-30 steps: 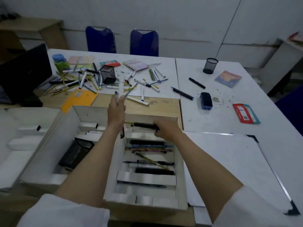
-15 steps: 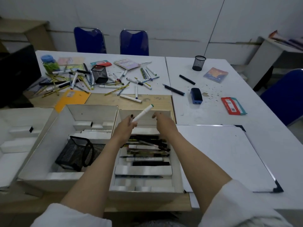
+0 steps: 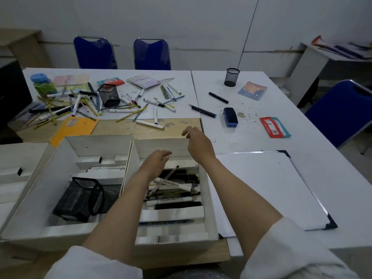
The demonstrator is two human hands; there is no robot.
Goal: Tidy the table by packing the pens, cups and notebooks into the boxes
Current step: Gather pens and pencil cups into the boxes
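Both hands empty. Left hand (image 3: 156, 159) hangs over the pen box (image 3: 209, 202), fingers loosely curled. Right hand (image 3: 198, 142) is over its far wall, fingers relaxed. White marker (image 3: 173, 183) lies across the pens in that box. Left box (image 3: 30, 200) holds a mesh cup (image 3: 77, 199) on its side (another mesh cup (image 3: 108, 95) stands among loose pens (image 3: 149, 124) on the table (image 3: 181, 109)).

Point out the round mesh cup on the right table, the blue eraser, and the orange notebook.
Round mesh cup (image 3: 231, 77): head view, on its mesh side wall.
Blue eraser (image 3: 230, 116): head view, on its dark top face.
Orange notebook (image 3: 75, 126): head view, on the middle of its cover.
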